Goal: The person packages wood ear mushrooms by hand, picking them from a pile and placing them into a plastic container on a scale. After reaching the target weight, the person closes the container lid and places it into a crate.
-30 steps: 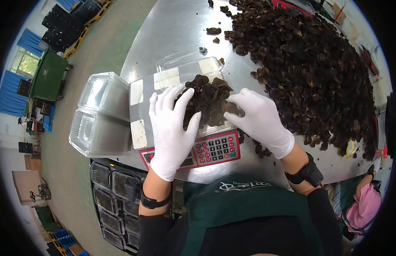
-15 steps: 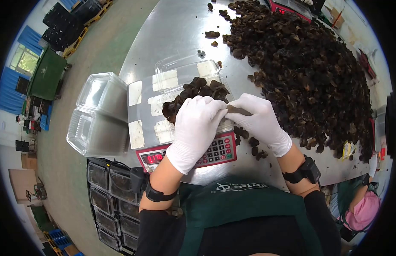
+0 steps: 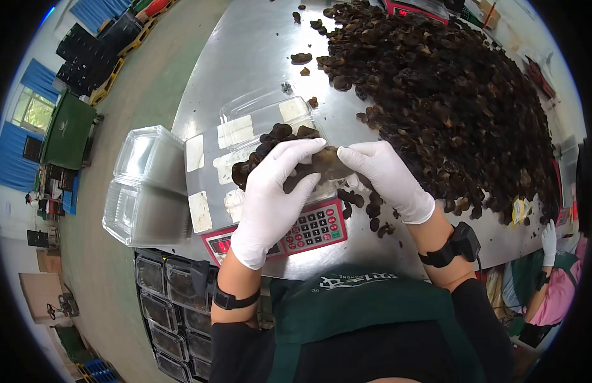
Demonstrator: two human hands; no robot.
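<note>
Both gloved hands meet over a clear plastic container (image 3: 270, 137) heaped with dried black fungus (image 3: 280, 143). The left hand (image 3: 270, 195) lies flat across the near side of the heap, fingers spread and curved over it, pressing or cupping the pieces and not pinching any single one. The right hand (image 3: 385, 175) comes in from the other side with its fingers drawn together against the dark pieces at the container's near right corner; whether it actually grips a piece there cannot be told. The container sits on the steel platform of a red-fronted scale (image 3: 312, 226), its hinged lid standing open behind it, so the box looks full or nearly so but is not yet closed. A few loose pieces (image 3: 366, 210) lie on the metal table (image 3: 245, 51) just beside the scale. To the right a large pile of the same fungus (image 3: 449, 108) covers much of the table, so plenty remains to be portioned. Left of the scale stands a stack of empty clear containers (image 3: 146, 179), and below the table edge a black crate (image 3: 171, 300) holds filled, closed boxes, which suggests several portions are already done.
</note>
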